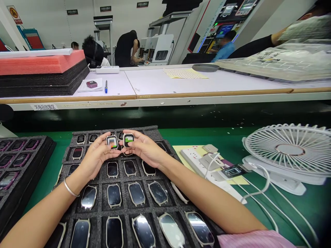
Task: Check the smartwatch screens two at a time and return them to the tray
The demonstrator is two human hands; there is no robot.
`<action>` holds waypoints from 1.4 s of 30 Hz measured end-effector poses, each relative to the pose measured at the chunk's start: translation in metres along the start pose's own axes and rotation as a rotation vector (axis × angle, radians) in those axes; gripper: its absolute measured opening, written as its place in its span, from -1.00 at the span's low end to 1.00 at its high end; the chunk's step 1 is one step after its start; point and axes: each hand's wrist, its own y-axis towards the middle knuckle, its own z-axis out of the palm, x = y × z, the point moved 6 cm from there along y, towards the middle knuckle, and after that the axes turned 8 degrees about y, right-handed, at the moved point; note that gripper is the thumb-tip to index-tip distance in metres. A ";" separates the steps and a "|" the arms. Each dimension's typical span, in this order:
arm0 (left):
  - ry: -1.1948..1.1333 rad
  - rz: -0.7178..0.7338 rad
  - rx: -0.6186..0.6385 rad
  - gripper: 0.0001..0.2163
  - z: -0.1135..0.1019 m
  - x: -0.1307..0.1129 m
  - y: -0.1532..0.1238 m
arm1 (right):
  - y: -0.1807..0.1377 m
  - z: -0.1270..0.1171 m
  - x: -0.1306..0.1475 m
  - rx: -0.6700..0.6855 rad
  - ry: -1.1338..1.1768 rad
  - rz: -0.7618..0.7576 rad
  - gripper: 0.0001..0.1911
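My left hand (99, 153) grips a smartwatch body (112, 142) by its edges, its screen lit with a coloured picture. Close beside it, my right hand (139, 147) pinches a second smartwatch body (128, 139), whose lit screen shows green and white; the thumb lies over its lower part. Neither watch has a strap. Both are held above the far part of a dark grey foam tray (99, 215), whose square pockets hold several more strapless watch bodies (114, 195), mostly with dark screens. The hands cover some pockets.
Left is another foam tray (42, 162) with purple-framed watches. On the right stand a power strip (196, 162), a small meter (234, 171) with white cables and a white fan (289, 151). A raised shelf (152, 86) runs behind, bearing foam sheets (38, 77) and a pen (106, 86). People work beyond.
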 end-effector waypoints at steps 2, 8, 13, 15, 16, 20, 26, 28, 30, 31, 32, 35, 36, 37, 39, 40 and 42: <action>-0.040 -0.028 -0.025 -0.45 -0.002 0.001 0.002 | 0.000 0.000 0.000 -0.018 0.015 0.028 -0.53; -0.099 -0.072 -0.017 -0.50 -0.003 0.004 0.005 | 0.003 -0.002 -0.003 -0.048 0.033 0.110 -0.63; -0.053 -0.017 0.042 -0.51 0.000 -0.001 0.006 | 0.008 -0.003 0.000 -0.033 0.007 0.069 -0.73; -0.036 0.024 0.067 -0.53 0.002 -0.007 0.007 | 0.010 0.001 0.007 -0.018 0.005 0.026 -0.75; -0.027 0.046 0.078 -0.55 0.003 -0.011 0.008 | 0.011 0.003 0.013 -0.008 -0.001 0.000 -0.75; 0.025 0.157 0.116 -0.60 0.009 -0.040 0.012 | 0.011 0.020 0.043 0.048 -0.083 -0.100 -0.78; 0.067 0.395 0.166 -0.59 0.029 -0.109 0.015 | 0.016 0.056 0.108 0.135 -0.188 -0.291 -0.81; 0.061 0.473 0.159 -0.58 0.036 -0.131 0.014 | 0.017 0.069 0.129 0.155 -0.201 -0.344 -0.81; 0.046 0.532 0.152 -0.57 0.042 -0.149 0.013 | 0.017 0.082 0.147 0.175 -0.211 -0.386 -0.81; 0.042 0.554 0.148 -0.57 0.045 -0.156 0.012 | 0.016 0.087 0.154 0.182 -0.216 -0.406 -0.80; 0.042 0.574 0.142 -0.57 0.047 -0.162 0.011 | 0.016 0.091 0.160 0.191 -0.223 -0.422 -0.80; 0.066 0.616 0.115 -0.52 0.050 -0.173 0.009 | 0.014 0.101 0.173 0.210 -0.250 -0.452 -0.81; 0.077 0.626 0.108 -0.51 0.050 -0.175 0.008 | 0.014 0.102 0.176 0.215 -0.259 -0.455 -0.81; 0.087 0.636 0.101 -0.49 0.050 -0.178 0.007 | 0.013 0.104 0.178 0.220 -0.269 -0.457 -0.81; 0.103 0.658 0.088 -0.47 0.050 -0.182 0.006 | 0.012 0.107 0.182 0.228 -0.284 -0.460 -0.79; 0.110 0.672 0.081 -0.45 0.050 -0.184 0.005 | 0.011 0.108 0.184 0.236 -0.289 -0.461 -0.78; 0.123 0.701 0.069 -0.41 0.050 -0.187 0.002 | 0.008 0.111 0.186 0.263 -0.301 -0.459 -0.78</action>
